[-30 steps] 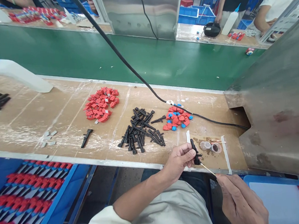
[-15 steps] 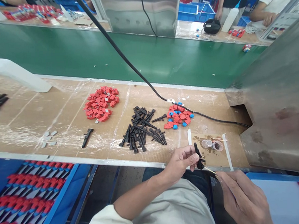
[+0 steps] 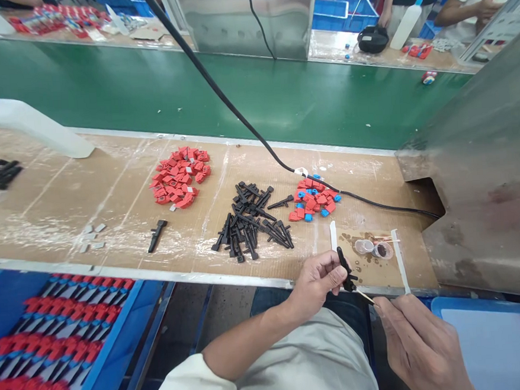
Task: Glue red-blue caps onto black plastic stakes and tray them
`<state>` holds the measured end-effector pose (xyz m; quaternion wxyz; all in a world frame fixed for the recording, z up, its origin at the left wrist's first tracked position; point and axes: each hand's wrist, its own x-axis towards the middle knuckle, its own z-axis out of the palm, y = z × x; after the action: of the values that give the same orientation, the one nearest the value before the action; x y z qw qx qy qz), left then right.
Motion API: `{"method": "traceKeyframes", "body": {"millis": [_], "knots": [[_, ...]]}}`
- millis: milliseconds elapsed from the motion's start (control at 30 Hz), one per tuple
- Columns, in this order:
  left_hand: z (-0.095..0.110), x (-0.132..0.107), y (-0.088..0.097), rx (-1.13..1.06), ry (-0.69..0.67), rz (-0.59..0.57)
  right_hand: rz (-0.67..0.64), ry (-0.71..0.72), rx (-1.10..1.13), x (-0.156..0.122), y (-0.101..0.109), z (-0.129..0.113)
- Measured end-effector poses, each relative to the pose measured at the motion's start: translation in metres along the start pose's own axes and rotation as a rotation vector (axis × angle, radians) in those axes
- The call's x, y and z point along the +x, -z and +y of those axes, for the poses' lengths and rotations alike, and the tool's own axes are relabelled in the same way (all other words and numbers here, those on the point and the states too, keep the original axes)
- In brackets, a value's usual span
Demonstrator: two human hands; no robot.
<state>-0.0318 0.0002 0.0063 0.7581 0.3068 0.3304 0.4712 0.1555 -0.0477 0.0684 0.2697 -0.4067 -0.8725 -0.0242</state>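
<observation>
My left hand pinches a black plastic part upright at the near edge of the bench. My right hand grips a thin wooden stick whose tip touches the lower end of that part. Just beyond them sit two small clear cups with dark liquid. A heap of black parts lies on the bench left of my hands. A small pile of red and blue pieces lies beyond it, and a bigger pile of red pieces sits further left.
A black cable crosses the bench to a metal housing at right. A white squeeze bottle lies at left. Blue trays of assembled red and black parts sit at lower left. A green conveyor belt runs behind; other people work beyond.
The black part in my left hand has tilted and dropped slightly toward the stick. My right hand has edged closer to it. The view has shifted a little.
</observation>
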Motion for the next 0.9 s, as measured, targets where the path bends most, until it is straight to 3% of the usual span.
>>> {"method": "traceKeyframes", "body": {"millis": [367,900], "knots": [[-0.001,-0.004,-0.003,0.156,-0.092,0.071,-0.078,-0.008,0.030,0.001,-0.004,-0.005],[-0.007,-0.013,-0.003,0.391,-0.385,0.171,-0.093,-0.042,-0.005,0.008,-0.013,-0.012]]}}
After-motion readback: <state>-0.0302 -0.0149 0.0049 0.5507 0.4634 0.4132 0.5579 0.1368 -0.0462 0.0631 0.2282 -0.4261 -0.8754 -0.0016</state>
